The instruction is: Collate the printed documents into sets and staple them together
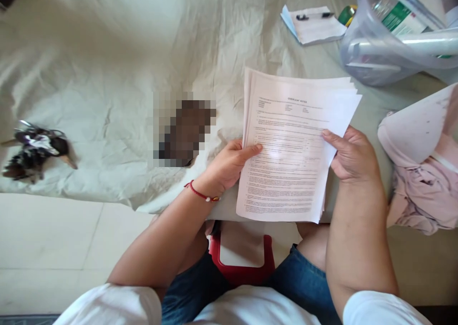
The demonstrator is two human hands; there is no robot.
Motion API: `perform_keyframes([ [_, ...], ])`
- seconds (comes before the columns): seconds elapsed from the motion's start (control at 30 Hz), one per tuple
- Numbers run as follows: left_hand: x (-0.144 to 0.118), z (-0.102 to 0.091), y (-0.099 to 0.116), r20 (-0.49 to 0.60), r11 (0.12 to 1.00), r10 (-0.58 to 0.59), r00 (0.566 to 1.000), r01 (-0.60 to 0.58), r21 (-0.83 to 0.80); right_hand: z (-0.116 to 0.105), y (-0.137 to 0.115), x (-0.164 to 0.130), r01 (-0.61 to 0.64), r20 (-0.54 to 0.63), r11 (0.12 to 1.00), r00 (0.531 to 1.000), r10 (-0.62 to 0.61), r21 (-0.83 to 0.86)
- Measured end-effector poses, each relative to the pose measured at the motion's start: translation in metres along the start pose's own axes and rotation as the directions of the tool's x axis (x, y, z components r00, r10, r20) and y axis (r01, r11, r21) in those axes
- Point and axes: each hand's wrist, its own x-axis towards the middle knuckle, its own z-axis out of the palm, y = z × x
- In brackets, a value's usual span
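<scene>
A stack of printed paper sheets [286, 172] is held up in front of me, its edges slightly fanned at the top. The top page carries a heading and many lines of small text. My left hand [232, 165] grips the stack's left edge, thumb on the front page. On the right edge, my right hand [352, 153] closes on it the same way, thumb in front. The fingers behind the sheets are mostly hidden. Left of my left hand lies a dark, blurred-out rectangular object [189, 129] on the pale cloth [118, 81].
A bunch of keys [39, 148] lies far left. At the back right are a notepad [318, 26] with a pen [315, 15] on it and a clear plastic basket [372, 62] holding a bottle and rolls. Pink fabric [422, 182] sits at the right edge.
</scene>
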Motion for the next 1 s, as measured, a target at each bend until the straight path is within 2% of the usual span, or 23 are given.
perform_keyframes([
  [0.07, 0.001, -0.002, -0.001, -0.018, 1.0, 0.015, 1.0, -0.016, -0.023, -0.002, -0.001, -0.001, -0.03, 0.005, 0.999, 1.0, 0.031, -0.02],
  [0.17, 0.003, -0.003, -0.003, -0.056, 0.996, 0.054, 0.997, -0.058, -0.063, -0.009, 0.001, 0.002, -0.044, -0.052, 0.999, 0.998, 0.042, -0.031],
  [0.3, 0.003, 0.0, -0.003, -0.068, 0.996, 0.071, 0.995, -0.074, -0.052, -0.019, 0.009, 0.008, -0.009, -0.149, 0.996, 0.989, -0.004, -0.086],
  [0.4, 0.002, 0.002, 0.0, -0.096, 0.994, 0.107, 0.99, -0.109, -0.013, -0.021, 0.013, 0.009, 0.029, -0.156, 0.994, 0.987, -0.045, -0.103],
  [0.53, 0.005, 0.001, 0.003, -0.22, 0.978, 0.199, 0.955, -0.207, -0.017, -0.02, 0.013, 0.008, 0.049, -0.121, 0.992, 0.991, -0.063, -0.114],
  [0.63, 0.008, -0.001, 0.003, -0.307, 0.978, 0.193, 0.932, -0.207, -0.013, -0.019, 0.013, 0.007, 0.053, -0.147, 0.99, 0.987, -0.072, -0.13],
  [0.8, 0.008, -0.001, 0.001, -0.274, 0.988, 0.152, 0.95, -0.155, 0.01, -0.022, 0.015, 0.008, 0.096, -0.258, 0.982, 0.956, -0.136, -0.161],
  [1.0, 0.007, -0.001, 0.001, -0.254, 0.987, 0.158, 0.954, -0.158, 0.019, -0.025, 0.013, 0.01, 0.147, -0.327, 0.971, 0.923, -0.203, -0.189],
])
